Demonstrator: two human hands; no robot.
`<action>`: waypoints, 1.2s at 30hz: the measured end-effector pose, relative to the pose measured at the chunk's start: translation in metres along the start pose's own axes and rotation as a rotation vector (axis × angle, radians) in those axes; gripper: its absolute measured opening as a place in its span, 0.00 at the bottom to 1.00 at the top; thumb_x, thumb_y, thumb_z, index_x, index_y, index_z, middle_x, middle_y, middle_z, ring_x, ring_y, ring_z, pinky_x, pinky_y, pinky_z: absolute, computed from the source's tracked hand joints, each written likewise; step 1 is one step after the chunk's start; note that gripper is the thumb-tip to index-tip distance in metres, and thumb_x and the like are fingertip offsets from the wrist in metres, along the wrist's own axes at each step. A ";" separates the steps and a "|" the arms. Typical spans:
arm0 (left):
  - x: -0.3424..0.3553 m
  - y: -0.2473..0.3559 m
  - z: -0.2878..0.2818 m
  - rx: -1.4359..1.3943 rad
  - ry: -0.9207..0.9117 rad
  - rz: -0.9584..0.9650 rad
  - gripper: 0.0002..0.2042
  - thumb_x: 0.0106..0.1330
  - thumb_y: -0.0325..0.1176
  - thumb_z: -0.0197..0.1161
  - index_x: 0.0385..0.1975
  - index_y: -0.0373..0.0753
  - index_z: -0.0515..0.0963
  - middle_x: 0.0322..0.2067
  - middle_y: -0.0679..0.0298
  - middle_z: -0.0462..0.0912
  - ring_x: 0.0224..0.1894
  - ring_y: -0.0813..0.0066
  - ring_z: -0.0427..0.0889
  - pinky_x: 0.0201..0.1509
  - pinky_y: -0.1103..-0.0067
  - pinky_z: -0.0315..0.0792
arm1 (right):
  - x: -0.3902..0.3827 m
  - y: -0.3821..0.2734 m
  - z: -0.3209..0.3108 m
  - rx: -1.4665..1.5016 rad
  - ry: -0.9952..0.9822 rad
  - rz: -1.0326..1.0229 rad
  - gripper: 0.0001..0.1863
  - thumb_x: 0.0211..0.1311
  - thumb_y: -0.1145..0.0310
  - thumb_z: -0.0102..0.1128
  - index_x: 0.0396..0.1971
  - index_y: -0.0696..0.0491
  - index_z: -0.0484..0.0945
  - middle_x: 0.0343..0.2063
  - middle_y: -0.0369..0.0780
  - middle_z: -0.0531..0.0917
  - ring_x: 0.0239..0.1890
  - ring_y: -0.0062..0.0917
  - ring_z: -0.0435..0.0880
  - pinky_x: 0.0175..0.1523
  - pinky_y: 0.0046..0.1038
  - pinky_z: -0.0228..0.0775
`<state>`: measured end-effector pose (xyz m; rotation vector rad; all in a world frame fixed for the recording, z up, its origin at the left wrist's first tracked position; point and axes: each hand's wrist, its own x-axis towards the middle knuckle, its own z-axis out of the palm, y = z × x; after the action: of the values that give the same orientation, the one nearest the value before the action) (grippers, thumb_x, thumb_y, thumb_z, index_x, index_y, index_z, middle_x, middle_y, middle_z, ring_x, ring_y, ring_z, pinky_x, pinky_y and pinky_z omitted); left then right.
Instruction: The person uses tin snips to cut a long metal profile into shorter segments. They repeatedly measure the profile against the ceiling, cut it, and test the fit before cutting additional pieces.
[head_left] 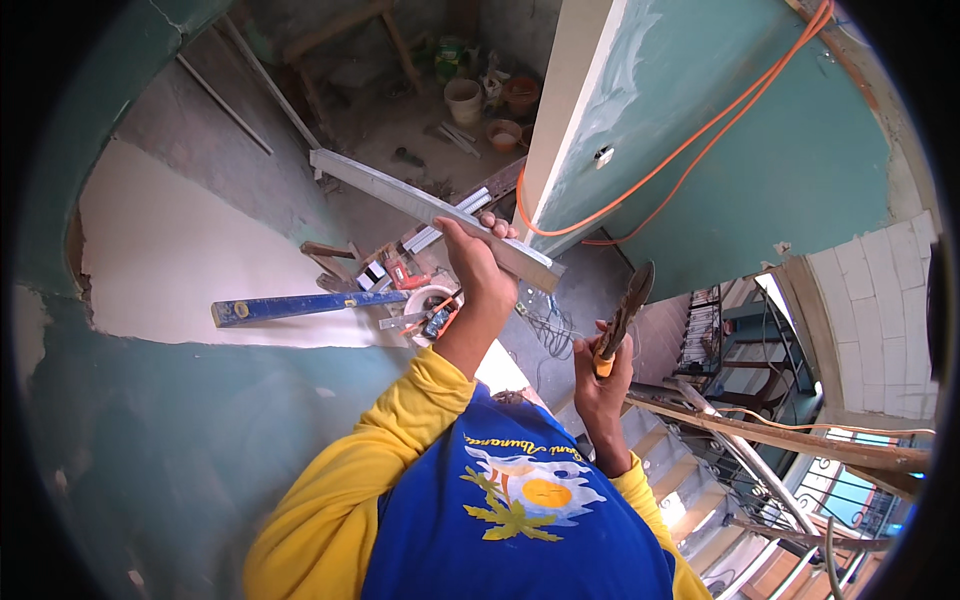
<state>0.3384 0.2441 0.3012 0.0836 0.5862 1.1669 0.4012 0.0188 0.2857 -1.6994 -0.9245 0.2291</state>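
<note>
The right hand (606,388) clasps a dark-bladed tool (633,298) by its yellow handle. Just ahead, the left hand (477,262) grips a metal channel (402,198), held in midair and slanting away leftward. A blue level (300,307) lies left; farther off stands a pale bucket (463,103).

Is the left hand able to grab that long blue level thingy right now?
Probably not as it is: the left hand is wrapped around the metal channel, so it isn't free. Otherwise the blue level looks fairly near and mostly uncovered.
</note>
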 end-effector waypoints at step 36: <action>-0.045 0.018 0.015 0.712 -1.013 -0.165 0.40 0.72 0.41 0.72 0.76 0.34 0.56 0.71 0.51 0.69 0.71 0.57 0.76 0.66 0.60 0.81 | 0.082 -0.025 -0.045 0.019 -0.124 -0.048 0.30 0.56 0.73 0.78 0.57 0.58 0.74 0.40 0.47 0.88 0.43 0.29 0.90 0.51 0.30 0.80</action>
<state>0.3184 0.2148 0.3376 1.1407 0.0619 0.5777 0.4710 0.0422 0.3477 -1.6575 -1.0502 0.3127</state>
